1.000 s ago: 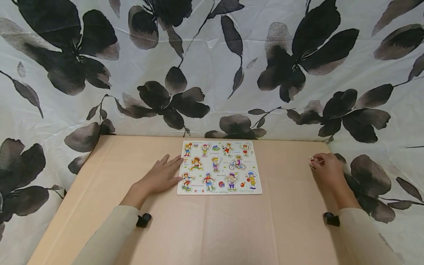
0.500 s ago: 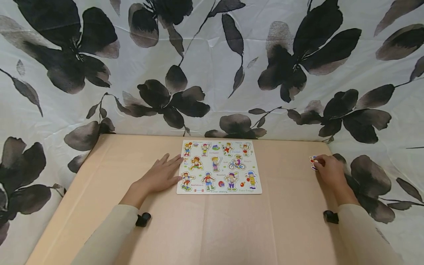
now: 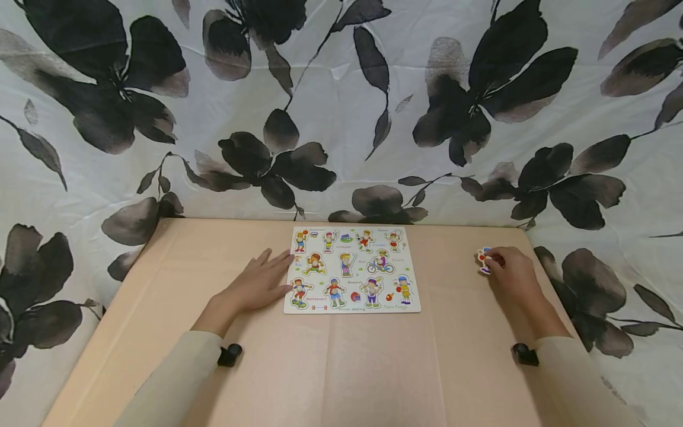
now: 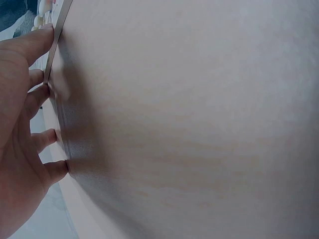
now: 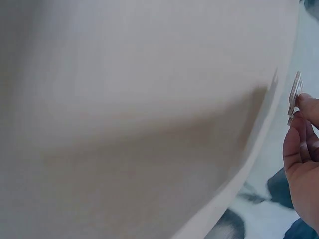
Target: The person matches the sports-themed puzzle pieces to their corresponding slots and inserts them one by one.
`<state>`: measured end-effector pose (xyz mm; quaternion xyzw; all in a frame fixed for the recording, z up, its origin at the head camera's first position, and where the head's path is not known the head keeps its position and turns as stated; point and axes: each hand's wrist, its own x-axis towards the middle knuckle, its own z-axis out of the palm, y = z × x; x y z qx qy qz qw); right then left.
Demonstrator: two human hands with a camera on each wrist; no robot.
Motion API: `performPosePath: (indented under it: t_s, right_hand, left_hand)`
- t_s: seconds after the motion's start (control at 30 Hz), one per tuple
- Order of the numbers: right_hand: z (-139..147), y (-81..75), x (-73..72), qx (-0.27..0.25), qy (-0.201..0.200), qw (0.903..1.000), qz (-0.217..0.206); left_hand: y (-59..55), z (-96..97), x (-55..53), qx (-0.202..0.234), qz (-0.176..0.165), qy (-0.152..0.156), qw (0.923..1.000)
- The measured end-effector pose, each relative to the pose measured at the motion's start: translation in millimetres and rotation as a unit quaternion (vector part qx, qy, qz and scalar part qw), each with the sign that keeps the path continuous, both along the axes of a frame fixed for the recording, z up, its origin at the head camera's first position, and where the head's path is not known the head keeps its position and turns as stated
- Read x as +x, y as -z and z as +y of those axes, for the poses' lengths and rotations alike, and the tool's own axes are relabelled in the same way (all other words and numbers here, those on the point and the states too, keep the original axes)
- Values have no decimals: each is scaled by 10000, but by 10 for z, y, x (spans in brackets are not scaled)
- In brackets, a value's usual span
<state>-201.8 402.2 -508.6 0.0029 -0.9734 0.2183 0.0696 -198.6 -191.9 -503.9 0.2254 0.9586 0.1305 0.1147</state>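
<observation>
A white puzzle board point(image 3: 331, 284) with colourful sports figures lies flat near the far edge of the table. My left hand point(image 3: 258, 281) rests beside it with fingers spread, fingertips touching the board's left edge. In the left wrist view, the thumb and fingers of the left hand point(image 4: 22, 114) meet that edge. Over the table's right side, my right hand point(image 3: 514, 273) pinches a small figure-shaped puzzle piece point(image 3: 483, 260) between thumb and fingers. The right wrist view shows this puzzle piece point(image 5: 294, 97) edge-on, held off the table by the right hand point(image 5: 304, 144).
A pale wooden-toned table point(image 3: 384, 367) spreads beneath both arms. Behind and beside it hangs a white cloth point(image 3: 363, 118) with large dark flowers. The table's right edge runs close by the right forearm.
My right hand has shifted left from the table's right edge, and the puzzle piece it holds has turned so its printed face shows more. The left hand has stayed at the board.
</observation>
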Motion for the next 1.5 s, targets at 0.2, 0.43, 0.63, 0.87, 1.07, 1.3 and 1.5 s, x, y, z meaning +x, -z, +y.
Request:
performPosePath:
  t_s: [0.2,0.43,0.63,0.87,1.07,1.3,1.5]
  right_hand:
    - [-298,-71,27,-38,-481,9987,183]
    - [-745,-143,56,-108,-929,9956,58]
    - [-1063,-216,119,-232,-1215,9922,-169]
    - [-1282,-221,165,-236,-1716,9848,-154]
    - [-1444,-196,215,10,-1986,9796,-309]
    - [-1590,-125,224,327,-2527,9666,-285]
    - [-1651,-85,219,434,-2649,9628,-319]
  left_hand:
    - [7,5,-1,-16,3,-20,10000]
    - [-20,-8,10,27,15,-29,10000]
    - [-11,4,12,28,22,-8,10000]
    - [16,-4,-1,-13,29,-34,10000]
    - [36,-10,-7,-7,-1,-19,10000]
    - [41,-17,-10,40,38,-23,10000]
    - [39,-19,-6,35,66,0,10000]
